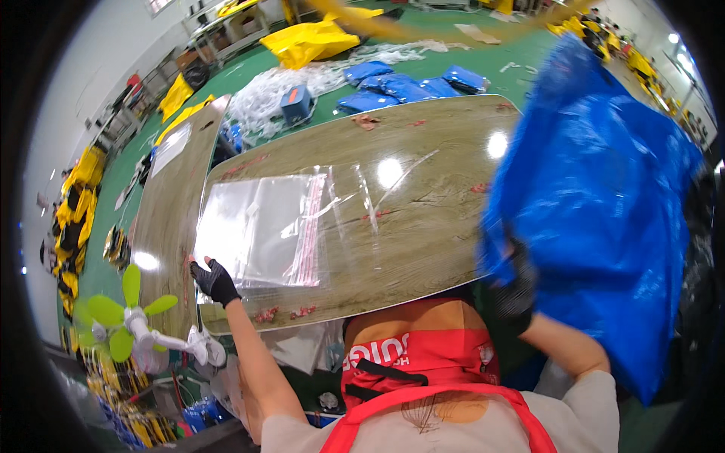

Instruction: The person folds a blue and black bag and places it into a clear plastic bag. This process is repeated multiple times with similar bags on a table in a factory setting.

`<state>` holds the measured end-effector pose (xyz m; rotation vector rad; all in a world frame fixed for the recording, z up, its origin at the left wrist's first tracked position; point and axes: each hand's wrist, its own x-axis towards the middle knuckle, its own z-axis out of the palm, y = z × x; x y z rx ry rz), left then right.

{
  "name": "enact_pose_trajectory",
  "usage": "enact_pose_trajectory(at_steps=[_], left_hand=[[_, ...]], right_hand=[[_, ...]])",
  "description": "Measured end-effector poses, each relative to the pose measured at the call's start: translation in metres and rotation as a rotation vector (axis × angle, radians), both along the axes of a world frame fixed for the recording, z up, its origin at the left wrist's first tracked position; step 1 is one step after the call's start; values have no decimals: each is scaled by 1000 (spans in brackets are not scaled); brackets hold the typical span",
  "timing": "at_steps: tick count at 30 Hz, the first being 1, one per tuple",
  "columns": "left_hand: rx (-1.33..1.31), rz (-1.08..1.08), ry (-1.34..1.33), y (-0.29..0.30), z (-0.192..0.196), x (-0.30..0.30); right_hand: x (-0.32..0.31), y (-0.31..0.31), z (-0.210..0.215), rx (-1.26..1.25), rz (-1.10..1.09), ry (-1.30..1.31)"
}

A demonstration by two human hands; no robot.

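My left hand [214,280], in a black fingerless glove, rests on the near left corner of a stack of clear plastic bags [260,230] lying on the wood-grain table [423,181]. The fingers lie flat on the stack's edge and grip nothing. My right hand [515,291], also in a black glove, is closed on a large blue fabric item [604,211], held up in the air to the right of the table. The blue fabric hides the table's right end.
A small green-bladed fan [128,317] is clipped below the table's left front corner. A second table [170,204] stands to the left. Folded blue items [408,84], loose clear plastic [264,98] and yellow bags [310,41] lie on the green floor beyond.
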<state>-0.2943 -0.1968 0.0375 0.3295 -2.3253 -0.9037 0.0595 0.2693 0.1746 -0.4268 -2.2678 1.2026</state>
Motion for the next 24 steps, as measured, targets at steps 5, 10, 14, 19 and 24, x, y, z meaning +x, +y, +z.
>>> enact_pose_trajectory(at_steps=[5, 10, 14, 19, 24], left_hand=[[1170, -1060, -770, 170, 116, 66], [708, -1335, -824, 227, 105, 53], [414, -1040, -626, 161, 39, -5], [63, -807, -167, 58, 62, -21], [-280, -485, -368, -74, 23, -24]], right_hand=[[0, -155, -61, 226, 641, 178], [19, -261, -111, 461, 929, -184], [-36, -173, -52, 111, 1046, -61], [-84, 117, -36, 723, 170, -116], [11, 291, -102, 886, -366, -914]])
